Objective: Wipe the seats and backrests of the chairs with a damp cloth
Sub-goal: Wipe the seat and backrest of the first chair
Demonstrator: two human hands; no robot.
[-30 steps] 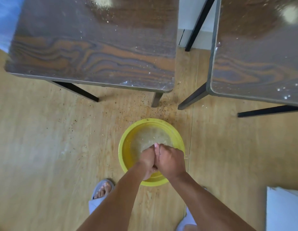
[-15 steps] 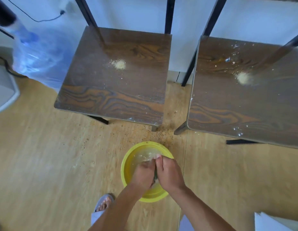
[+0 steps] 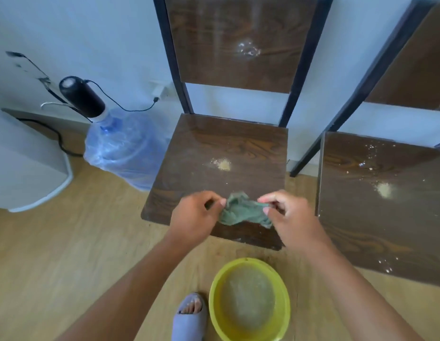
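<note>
A crumpled green cloth (image 3: pixel 243 211) hangs between my two hands above the front edge of the left chair's seat (image 3: pixel 221 153). My left hand (image 3: pixel 194 217) pinches its left end and my right hand (image 3: pixel 290 217) pinches its right end. The seat is dark wood grain with a small pile of yellowish crumbs (image 3: pixel 222 164). Its backrest (image 3: pixel 238 38) carries a pale smear. A second chair's seat (image 3: pixel 381 210) on the right shows crumbs and white specks, with its backrest (image 3: pixel 415 62) behind.
A yellow basin (image 3: pixel 285 299) of cloudy water sits on the wooden floor below my hands, beside my slippered foot (image 3: pixel 189 316). A large blue water bottle (image 3: pixel 123 148) with a black pump and cable stands left of the chair. A white appliance (image 3: pixel 24 166) fills the far left.
Both hands have come up out of the basin with the cloth and now hold it over the left chair's seat. The view has tilted up, showing the backrests.
</note>
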